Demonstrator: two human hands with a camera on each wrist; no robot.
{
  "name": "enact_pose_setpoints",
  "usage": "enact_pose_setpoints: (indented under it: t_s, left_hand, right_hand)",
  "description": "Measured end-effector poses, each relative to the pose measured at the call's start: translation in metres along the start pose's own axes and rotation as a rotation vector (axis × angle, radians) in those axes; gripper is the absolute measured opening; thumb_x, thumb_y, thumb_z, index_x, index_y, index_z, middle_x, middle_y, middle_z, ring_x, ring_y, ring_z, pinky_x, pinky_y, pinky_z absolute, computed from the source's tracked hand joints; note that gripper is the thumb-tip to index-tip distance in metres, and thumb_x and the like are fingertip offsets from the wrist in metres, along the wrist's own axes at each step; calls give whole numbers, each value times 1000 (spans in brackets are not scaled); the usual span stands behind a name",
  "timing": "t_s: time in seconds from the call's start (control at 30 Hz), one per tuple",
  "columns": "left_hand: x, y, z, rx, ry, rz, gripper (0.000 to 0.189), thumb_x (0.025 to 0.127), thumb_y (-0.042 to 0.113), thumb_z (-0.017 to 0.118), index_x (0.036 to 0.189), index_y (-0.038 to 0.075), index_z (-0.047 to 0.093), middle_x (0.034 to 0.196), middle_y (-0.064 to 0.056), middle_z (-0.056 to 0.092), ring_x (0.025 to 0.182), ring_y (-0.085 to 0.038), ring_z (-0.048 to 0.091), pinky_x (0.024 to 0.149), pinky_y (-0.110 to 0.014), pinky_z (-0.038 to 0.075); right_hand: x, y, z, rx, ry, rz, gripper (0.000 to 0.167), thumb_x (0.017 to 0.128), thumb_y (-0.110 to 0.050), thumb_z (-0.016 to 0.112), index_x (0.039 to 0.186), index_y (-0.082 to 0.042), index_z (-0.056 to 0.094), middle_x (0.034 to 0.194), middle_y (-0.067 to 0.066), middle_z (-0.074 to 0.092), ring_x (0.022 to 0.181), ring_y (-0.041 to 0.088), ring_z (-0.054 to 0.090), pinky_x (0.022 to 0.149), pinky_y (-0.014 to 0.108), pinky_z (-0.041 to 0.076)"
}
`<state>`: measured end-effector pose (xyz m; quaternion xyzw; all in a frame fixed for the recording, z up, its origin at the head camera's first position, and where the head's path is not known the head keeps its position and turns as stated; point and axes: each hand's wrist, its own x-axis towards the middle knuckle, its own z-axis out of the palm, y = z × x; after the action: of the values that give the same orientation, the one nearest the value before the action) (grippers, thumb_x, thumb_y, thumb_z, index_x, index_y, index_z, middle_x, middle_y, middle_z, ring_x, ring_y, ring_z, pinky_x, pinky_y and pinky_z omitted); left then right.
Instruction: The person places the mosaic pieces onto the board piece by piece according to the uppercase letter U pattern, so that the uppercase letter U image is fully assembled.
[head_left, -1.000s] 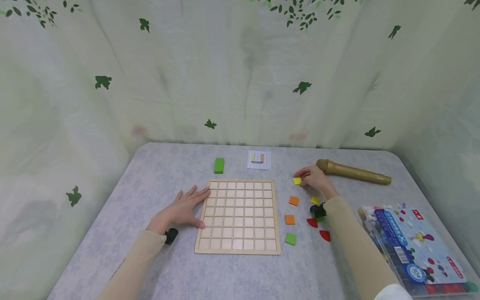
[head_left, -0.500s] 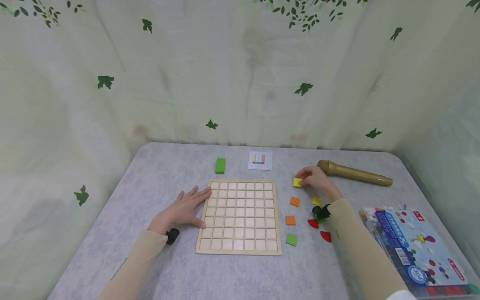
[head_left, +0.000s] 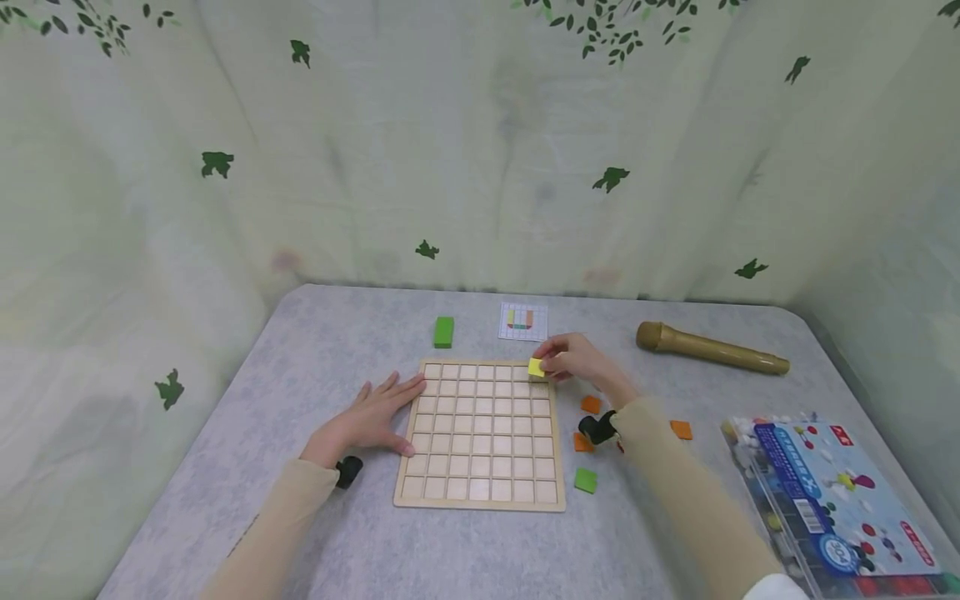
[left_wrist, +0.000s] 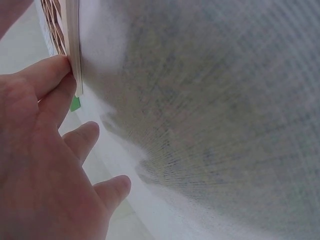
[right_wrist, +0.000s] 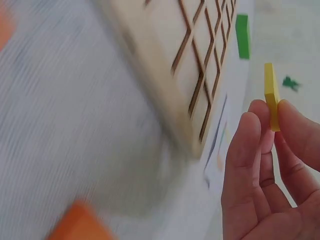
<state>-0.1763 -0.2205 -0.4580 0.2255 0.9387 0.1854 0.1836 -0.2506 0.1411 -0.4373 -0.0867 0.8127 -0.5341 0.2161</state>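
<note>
A pale wooden grid board (head_left: 478, 433) lies on the grey table. My left hand (head_left: 363, 427) rests at its left side, fingers spread, with fingertips and thumb touching the rim; in the left wrist view, fingertips (left_wrist: 57, 70) meet the edge. Above the board's far right corner, my right hand (head_left: 579, 362) pinches a yellow square tile (head_left: 536, 367) between thumb and fingers. That yellow tile (right_wrist: 271, 97) stands on edge and apart from the board in the right wrist view. Beyond the board lies a small card (head_left: 523, 322) printed with a coloured pattern on a grid.
Orange tiles (head_left: 590, 404) and a green tile (head_left: 586, 480) lie right of the board, partly under my right arm. Another orange tile (head_left: 681, 430) lies further right. A green block (head_left: 443, 332), a brown microphone-shaped object (head_left: 712, 348) and a clear box (head_left: 847, 500) surround the work area.
My right hand has lifted the yellow tile from the table and carried it left to the board's far right corner. The left hand stays at the board's edge.
</note>
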Motion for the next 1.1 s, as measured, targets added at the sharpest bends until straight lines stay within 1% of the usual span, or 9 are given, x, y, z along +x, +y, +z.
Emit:
enact_pose_setpoints:
  t_s: [0.13,0.23,0.33,0.4,0.53,0.67,0.8,0.9,1.1]
  left_hand:
    - [0,1,0,-4,-1,-5,110,69,48,80,153,9,21,159,-9,15,143,-39,1,107,-65,-2]
    - [0,1,0,-9,1,-7,109,69,47,80,153,9,22,159,-9,15,143,-39,1,107,-65,-3]
    - [0,2,0,-13,5,-8,109,69,47,80,153,8,22,159,-9,15,143,-39,1,107,-66,-3]
    - [0,2,0,-13,6,-13,109,69,47,81,153,9,22,159,-8,15,143,-39,1,107,-65,-3]
    - [1,2,0,-11,4,-22,109,69,48,80,153,10,22,159,-8,15,143,-39,1,107,-66,-3]
    - [1,2,0,-20,-2,-29,109,69,48,80,153,9,22,159,-8,15,143,-39,1,107,-66,-3]
    - [1,2,-1,-25,-2,-28,109,69,48,81,153,9,23,159,-8,15,143,-40,1,106,-66,-3]
    - [1,2,-1,-18,0,-24,109,69,48,80,153,9,23,159,-8,15,143,-40,2,106,-67,-2]
    - [1,2,-1,-21,1,-16,109,68,48,81,153,8,23,158,-9,16,143,-40,2,106,-67,-2]
  right_hand:
    - [11,-8,25,14,-42,-36,16,91,-3,62,106,4,65,91,12,59,78,24,63,72,39,55]
    - [18,-14,43,21,-59,-64,15,91,-1,61,104,4,66,88,11,60,76,25,63,70,39,55]
    - [24,-22,60,36,-63,-63,14,90,1,62,102,5,67,85,10,61,73,23,63,67,35,54]
    - [28,-24,70,35,-60,-74,13,89,3,62,100,5,67,83,10,61,70,22,63,65,32,54]
    - [34,-29,88,42,-57,-66,11,89,3,63,98,5,67,81,9,61,67,19,62,62,28,54]
    - [39,-33,103,37,-48,-49,9,88,2,64,96,4,68,80,8,61,65,17,61,60,27,54]
    - [43,-37,115,34,-40,-40,7,87,2,64,93,3,68,80,8,62,65,17,61,61,27,55]
    - [45,-39,122,-8,-31,-46,6,87,2,64,92,2,68,79,7,62,66,16,61,61,26,54]
    - [45,-44,130,-93,9,-50,5,86,3,64,87,0,68,76,6,62,62,14,58,55,24,51]
